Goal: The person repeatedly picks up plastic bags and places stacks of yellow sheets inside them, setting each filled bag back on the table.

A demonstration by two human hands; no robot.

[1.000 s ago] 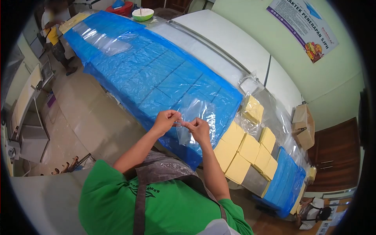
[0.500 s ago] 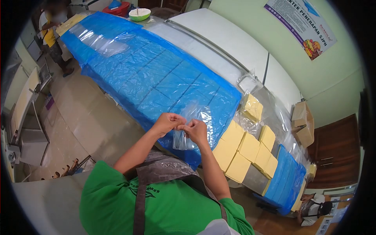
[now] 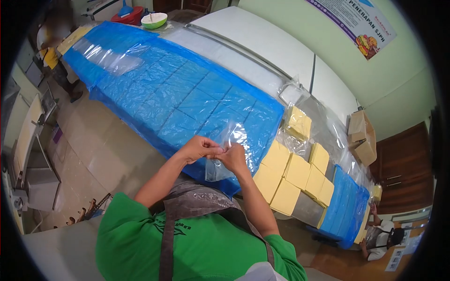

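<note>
Item: small clear plastic bag (image 3: 216,167), held at its top edge between left hand (image 3: 197,149) and right hand (image 3: 233,157), just above the near edge of the long table's blue plastic sheet (image 3: 187,98), which serves as landmark throughout. Both hands are closed in a pinch on the bag's mouth, fingertips nearly touching one another, seemingly placed to rub or part the two film layers. The bag hangs limp below the pinch, long axis roughly vertical, mouth up toward the fingers, closed end pointing down toward the person's apron (image 3: 197,201); whether the mouth has parted cannot be told. Right of the blue sheet: bare pale yellow blocks (image 3: 286,171) in rows, uncovered and within reach of the hands. Beyond these, further yellow blocks under loose clear film (image 3: 300,124). Right of the uncovered rows: a second, shorter blue-covered stretch (image 3: 347,206). On the far end of the blue sheet: a flat piece of clear plastic (image 3: 110,56). Past that end: a green bowl (image 3: 154,20) and a red basin (image 3: 127,14). Another person (image 3: 51,56) stands by the far left corner; a further person (image 3: 382,236) is low at the right end.
</note>
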